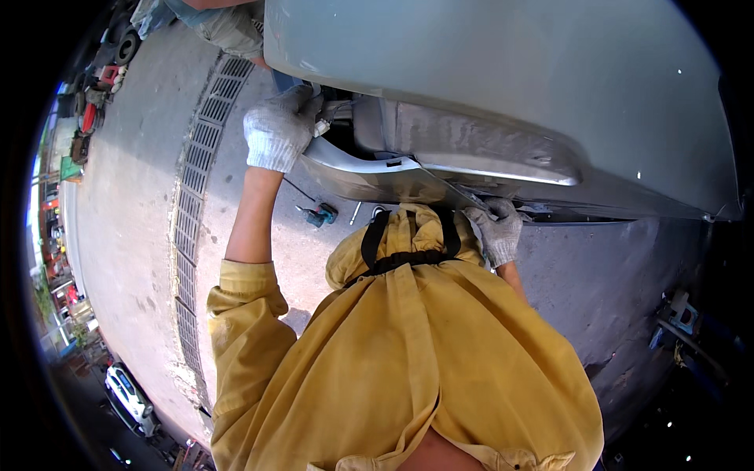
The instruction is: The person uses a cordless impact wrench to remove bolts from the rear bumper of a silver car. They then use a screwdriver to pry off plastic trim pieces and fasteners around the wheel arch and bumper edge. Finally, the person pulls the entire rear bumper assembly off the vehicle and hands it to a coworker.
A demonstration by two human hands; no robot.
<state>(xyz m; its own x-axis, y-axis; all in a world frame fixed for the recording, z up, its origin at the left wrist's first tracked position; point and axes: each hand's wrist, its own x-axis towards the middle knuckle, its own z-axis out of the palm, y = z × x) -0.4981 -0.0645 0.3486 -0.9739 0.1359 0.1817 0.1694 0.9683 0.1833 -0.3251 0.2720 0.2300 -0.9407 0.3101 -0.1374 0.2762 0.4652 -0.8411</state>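
A grey-green car body (487, 47) fills the upper part of the head view. Along its edge, a loosened bumper (357, 182) stands partly away from the body and leaves a dark gap. My left hand (279, 129), in a white knit glove, is closed at the bumper's left end; its fingertips are partly hidden. Beside those fingers, a small white wire connector (322, 127) shows in the gap. My right hand (500, 229), in a greyish glove, is curled on the bumper's lower edge close to my body. A recessed grey panel (471, 137) lies between the two.
A teal cordless drill (318, 214) lies on the concrete floor below the bumper. A drain grate (192, 188) runs along the left. Another person's clothed leg (228, 31) is at the top left. Tyres (126, 47) and a white car (129, 396) stand farther off.
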